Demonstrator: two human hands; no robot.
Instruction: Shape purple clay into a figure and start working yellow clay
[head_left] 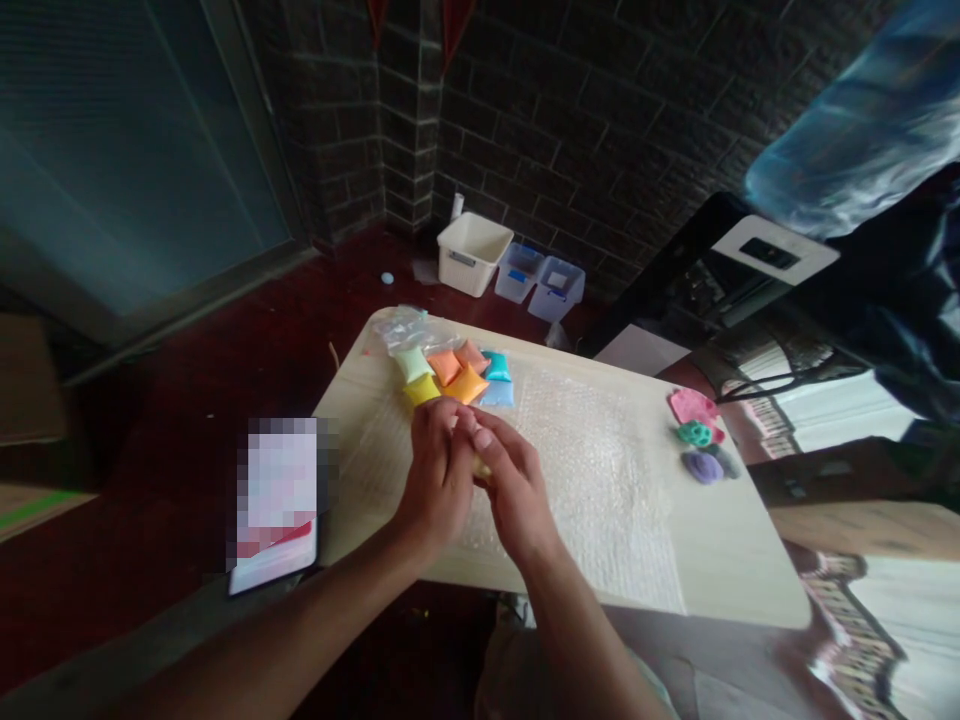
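Observation:
My left hand [437, 472] and my right hand [510, 482] meet over the near middle of a small pale wooden table [720, 550]. Their fingers are closed together around a small yellowish lump [482, 467], mostly hidden between them. Just beyond my hands lie several small coloured packets [459, 375]: pale green, yellow, orange, teal and light blue. A sheet of bubble wrap [592, 470] covers the table under and to the right of my hands.
Pink, green and purple soft shapes [701, 435] sit at the table's right edge. A phone [277, 500] hangs at the left edge. On the dark red floor behind stand a white bin [472, 252] and two clear boxes [541, 282]. A dark chair [697, 290] stands at the right.

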